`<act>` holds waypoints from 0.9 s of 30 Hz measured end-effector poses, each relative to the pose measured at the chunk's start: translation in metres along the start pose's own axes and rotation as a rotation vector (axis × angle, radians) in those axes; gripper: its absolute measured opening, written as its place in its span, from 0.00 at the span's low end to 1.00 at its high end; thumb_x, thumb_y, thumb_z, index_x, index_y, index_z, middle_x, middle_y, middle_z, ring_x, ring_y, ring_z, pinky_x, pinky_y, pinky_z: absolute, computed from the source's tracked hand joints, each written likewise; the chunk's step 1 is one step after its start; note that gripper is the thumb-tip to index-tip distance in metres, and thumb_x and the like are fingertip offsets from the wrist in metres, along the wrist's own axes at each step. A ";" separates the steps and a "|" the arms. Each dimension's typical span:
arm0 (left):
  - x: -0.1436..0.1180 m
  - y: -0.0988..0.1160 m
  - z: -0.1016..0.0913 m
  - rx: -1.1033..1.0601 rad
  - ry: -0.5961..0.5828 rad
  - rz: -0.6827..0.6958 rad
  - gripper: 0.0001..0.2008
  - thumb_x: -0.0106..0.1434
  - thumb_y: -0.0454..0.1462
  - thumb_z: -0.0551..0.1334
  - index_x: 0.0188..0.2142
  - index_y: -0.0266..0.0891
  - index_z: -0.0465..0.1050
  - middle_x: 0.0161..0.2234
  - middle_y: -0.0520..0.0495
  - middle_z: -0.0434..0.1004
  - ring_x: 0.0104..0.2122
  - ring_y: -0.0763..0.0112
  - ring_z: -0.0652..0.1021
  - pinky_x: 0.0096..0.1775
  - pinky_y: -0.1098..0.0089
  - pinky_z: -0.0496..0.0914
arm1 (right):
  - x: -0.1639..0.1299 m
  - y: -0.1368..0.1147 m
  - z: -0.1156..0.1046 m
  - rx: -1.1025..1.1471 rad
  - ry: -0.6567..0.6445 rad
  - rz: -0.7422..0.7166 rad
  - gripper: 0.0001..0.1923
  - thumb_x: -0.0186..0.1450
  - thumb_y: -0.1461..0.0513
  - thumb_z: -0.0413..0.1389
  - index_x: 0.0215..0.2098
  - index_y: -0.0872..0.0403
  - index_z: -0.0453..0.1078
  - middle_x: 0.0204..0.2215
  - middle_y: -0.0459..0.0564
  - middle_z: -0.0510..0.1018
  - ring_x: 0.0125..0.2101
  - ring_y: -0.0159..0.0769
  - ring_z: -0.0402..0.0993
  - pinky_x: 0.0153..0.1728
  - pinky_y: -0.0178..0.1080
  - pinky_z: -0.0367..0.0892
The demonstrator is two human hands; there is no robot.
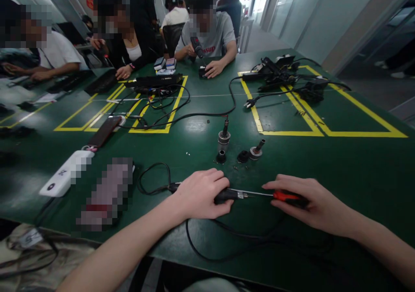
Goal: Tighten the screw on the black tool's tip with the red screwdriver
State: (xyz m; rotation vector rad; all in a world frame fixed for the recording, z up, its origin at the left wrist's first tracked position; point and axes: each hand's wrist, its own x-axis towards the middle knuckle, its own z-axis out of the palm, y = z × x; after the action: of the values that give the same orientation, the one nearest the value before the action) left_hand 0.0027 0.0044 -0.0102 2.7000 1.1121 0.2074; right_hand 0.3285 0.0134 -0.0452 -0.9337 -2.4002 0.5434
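Note:
My left hand (202, 192) is wrapped round a black corded pen-shaped tool (231, 194) with a metal nose, lying along the green table. Part of its body is hidden under my fingers. In my right hand (313, 201) is a screwdriver (283, 196) with a red and black handle. Its thin shaft points left and reaches alongside the tool's nose; whether they touch I cannot tell. Beyond my hands stands a metal and black cylindrical part (223, 138), near a black cone-shaped piece (221, 156). Another cylindrical part (256, 152) lies tilted beside a black cap (243, 156). Tiny screw-like bits lie around them.
On the left are a white power strip (66, 173), a dark phone-like slab (105, 132) and a blurred-out phone (108, 194). Cables (207, 114) cross the green table (340, 166). Black equipment (279, 73) lies at the back right. Across the table a person (207, 36) holds a drill.

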 end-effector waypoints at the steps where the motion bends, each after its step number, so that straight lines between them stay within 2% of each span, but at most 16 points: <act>1: 0.000 0.000 0.000 -0.002 -0.002 -0.002 0.09 0.69 0.44 0.66 0.38 0.40 0.75 0.35 0.49 0.78 0.38 0.63 0.79 0.38 0.66 0.72 | 0.000 0.000 0.001 0.014 -0.010 0.002 0.14 0.77 0.55 0.58 0.57 0.44 0.80 0.44 0.53 0.89 0.43 0.47 0.89 0.41 0.43 0.81; 3: 0.001 0.000 -0.001 -0.004 0.000 -0.003 0.10 0.69 0.44 0.66 0.38 0.40 0.75 0.35 0.49 0.78 0.37 0.64 0.79 0.37 0.66 0.72 | 0.004 -0.004 -0.001 0.074 -0.063 0.000 0.14 0.79 0.57 0.54 0.57 0.45 0.79 0.42 0.51 0.90 0.37 0.42 0.88 0.37 0.40 0.80; 5: 0.001 -0.001 -0.001 -0.001 0.009 -0.004 0.10 0.69 0.44 0.66 0.38 0.40 0.75 0.35 0.49 0.78 0.37 0.64 0.79 0.36 0.66 0.72 | 0.010 -0.010 -0.006 0.103 -0.061 -0.023 0.15 0.80 0.60 0.50 0.55 0.46 0.79 0.38 0.50 0.90 0.33 0.40 0.88 0.33 0.37 0.78; 7: 0.000 -0.002 -0.001 0.002 0.017 0.000 0.10 0.69 0.43 0.66 0.38 0.39 0.75 0.35 0.49 0.78 0.37 0.64 0.79 0.36 0.66 0.72 | 0.016 -0.016 -0.011 0.109 -0.103 -0.039 0.14 0.79 0.62 0.52 0.53 0.48 0.80 0.38 0.51 0.89 0.31 0.38 0.87 0.30 0.36 0.76; 13: 0.000 -0.004 0.000 -0.012 0.038 0.005 0.08 0.69 0.42 0.66 0.38 0.40 0.74 0.35 0.49 0.78 0.37 0.64 0.79 0.36 0.66 0.71 | 0.023 -0.021 -0.012 0.088 -0.044 -0.091 0.09 0.75 0.63 0.58 0.50 0.51 0.80 0.30 0.47 0.81 0.26 0.34 0.79 0.26 0.34 0.70; 16: 0.000 -0.004 0.000 -0.022 0.043 0.010 0.08 0.69 0.42 0.66 0.38 0.40 0.74 0.35 0.50 0.78 0.36 0.65 0.79 0.36 0.66 0.71 | 0.020 -0.018 -0.007 0.049 -0.025 -0.080 0.10 0.74 0.62 0.59 0.51 0.50 0.80 0.32 0.48 0.83 0.28 0.36 0.81 0.28 0.35 0.71; 22: 0.000 -0.005 0.001 -0.008 0.031 0.011 0.08 0.69 0.42 0.66 0.38 0.40 0.74 0.35 0.49 0.78 0.37 0.64 0.79 0.36 0.66 0.71 | 0.013 -0.009 -0.003 0.078 -0.038 -0.026 0.14 0.76 0.62 0.54 0.54 0.49 0.80 0.43 0.52 0.90 0.39 0.42 0.89 0.41 0.39 0.80; 24: 0.000 -0.005 0.001 -0.003 0.032 0.009 0.08 0.69 0.42 0.66 0.38 0.40 0.74 0.35 0.49 0.78 0.37 0.63 0.79 0.36 0.66 0.71 | 0.013 -0.008 -0.002 0.096 -0.037 -0.034 0.15 0.75 0.62 0.55 0.55 0.48 0.80 0.42 0.52 0.90 0.38 0.42 0.88 0.41 0.39 0.80; 27: 0.001 -0.005 0.000 -0.013 0.032 0.010 0.08 0.69 0.42 0.66 0.39 0.40 0.74 0.35 0.49 0.78 0.38 0.63 0.80 0.37 0.66 0.72 | 0.013 -0.007 -0.002 0.124 -0.020 -0.052 0.12 0.75 0.61 0.57 0.54 0.48 0.80 0.37 0.51 0.87 0.33 0.39 0.85 0.35 0.38 0.77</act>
State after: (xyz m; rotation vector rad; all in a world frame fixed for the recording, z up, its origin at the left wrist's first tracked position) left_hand -0.0002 0.0083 -0.0114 2.7009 1.1018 0.2587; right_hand 0.3176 0.0184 -0.0363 -0.8139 -2.3716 0.6762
